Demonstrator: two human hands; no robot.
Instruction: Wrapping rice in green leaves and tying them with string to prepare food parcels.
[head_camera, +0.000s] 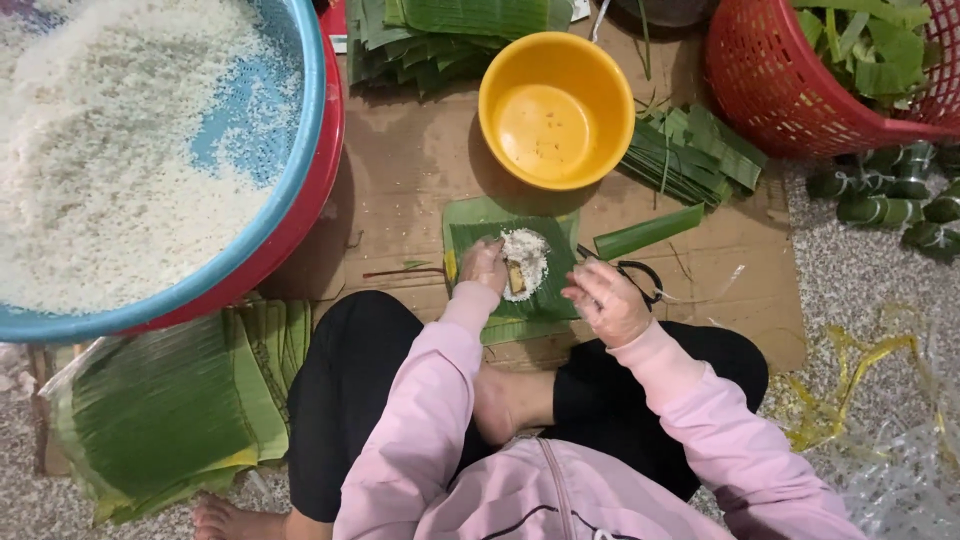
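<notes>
While a green leaf (520, 262) lies flat on the brown cardboard (420, 170), a small heap of white rice (528, 255) is seen on top of it, with a little yellow-brown piece (516, 277) pressed into the heap. The left hand (484, 267) is laid at the left edge of the rice — its fingers are curled down and touch the grains, but nothing is clearly pinched. The right hand (608, 302) is held just to the right of the leaf, with the fingers loosely bent; whether anything is gripped cannot be told. Black scissors (638, 275) are partly hidden behind that hand.

Just above the leaf an empty yellow bowl (556, 110) is set. A big blue tub (300, 150) full of white rice is placed at the upper left. Stacks of folded leaves (170, 410) are piled beside the knee, and a red basket (780, 90) of leaf scraps is found at the upper right — with tied green bundles (885, 195) beside it.
</notes>
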